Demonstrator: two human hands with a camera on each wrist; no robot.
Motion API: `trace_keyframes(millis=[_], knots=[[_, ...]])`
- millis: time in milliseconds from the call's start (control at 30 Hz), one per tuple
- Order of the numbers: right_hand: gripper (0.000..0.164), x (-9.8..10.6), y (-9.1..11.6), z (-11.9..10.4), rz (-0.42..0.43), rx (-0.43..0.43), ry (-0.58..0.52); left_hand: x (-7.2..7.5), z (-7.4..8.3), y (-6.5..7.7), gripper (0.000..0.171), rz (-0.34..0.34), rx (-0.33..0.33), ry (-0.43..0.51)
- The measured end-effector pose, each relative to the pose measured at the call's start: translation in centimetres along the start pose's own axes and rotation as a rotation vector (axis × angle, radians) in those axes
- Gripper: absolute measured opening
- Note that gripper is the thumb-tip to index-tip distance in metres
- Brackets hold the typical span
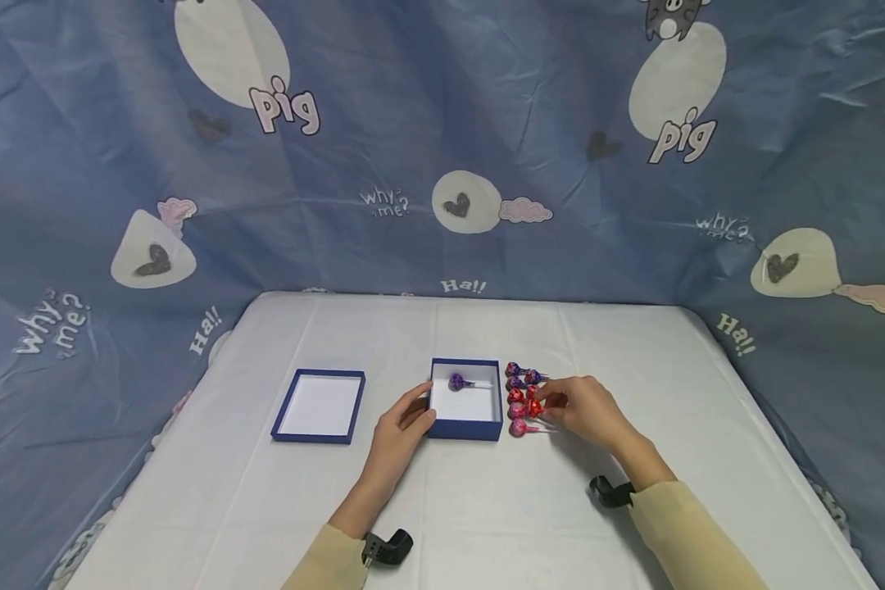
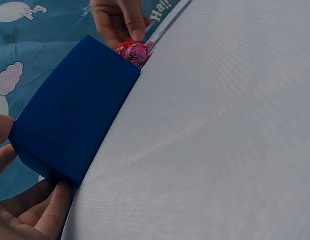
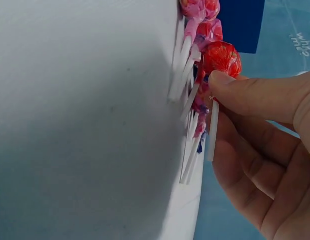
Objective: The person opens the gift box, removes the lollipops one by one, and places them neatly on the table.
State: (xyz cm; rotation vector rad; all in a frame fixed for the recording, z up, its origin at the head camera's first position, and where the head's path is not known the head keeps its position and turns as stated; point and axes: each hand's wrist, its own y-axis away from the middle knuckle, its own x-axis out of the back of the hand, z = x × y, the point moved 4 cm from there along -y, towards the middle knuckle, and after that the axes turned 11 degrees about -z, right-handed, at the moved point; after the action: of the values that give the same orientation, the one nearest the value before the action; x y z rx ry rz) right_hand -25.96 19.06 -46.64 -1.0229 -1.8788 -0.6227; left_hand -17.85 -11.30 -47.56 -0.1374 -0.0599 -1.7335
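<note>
A square blue box (image 1: 463, 430) with a white inside stands on the table, and one purple-wrapped lollipop (image 1: 456, 383) lies in it. My left hand (image 1: 398, 438) grips the box at its left side; thumb and fingers are on its corners in the left wrist view. To the right of the box, my right hand (image 1: 588, 411) pinches a red-wrapped lollipop (image 3: 222, 57) between thumb and fingers, just under its round head. Beside that hand lie several more lollipops, among them a pink one (image 1: 518, 427) in front and a purple one (image 1: 512, 369) at the back.
A blue-rimmed shallow lid (image 1: 311, 438), white inside, lies to the left of the box. White cloth (image 1: 487, 508) covers the table. Behind it hangs a blue printed curtain (image 1: 383, 254). Each wrist wears a black device (image 1: 389, 547).
</note>
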Motion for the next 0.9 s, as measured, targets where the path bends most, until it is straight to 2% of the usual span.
trace_keyframes(millis=[67, 367, 900], knots=[[0.025, -0.2, 0.0, 0.2, 0.007, 0.000, -0.003, 0.0, 0.4, 0.3, 0.046, 0.000, -0.009, -0.002], [0.021, -0.5, 0.1, 0.5, 0.003, -0.026, 0.003, 0.1, 0.3, 0.2, 0.047, -0.010, -0.005, 0.007], [0.013, -0.3, 0.4, 1.1, 0.023, -0.052, 0.085, 0.0, 0.2, 0.1, 0.048, -0.022, -0.011, 0.010]])
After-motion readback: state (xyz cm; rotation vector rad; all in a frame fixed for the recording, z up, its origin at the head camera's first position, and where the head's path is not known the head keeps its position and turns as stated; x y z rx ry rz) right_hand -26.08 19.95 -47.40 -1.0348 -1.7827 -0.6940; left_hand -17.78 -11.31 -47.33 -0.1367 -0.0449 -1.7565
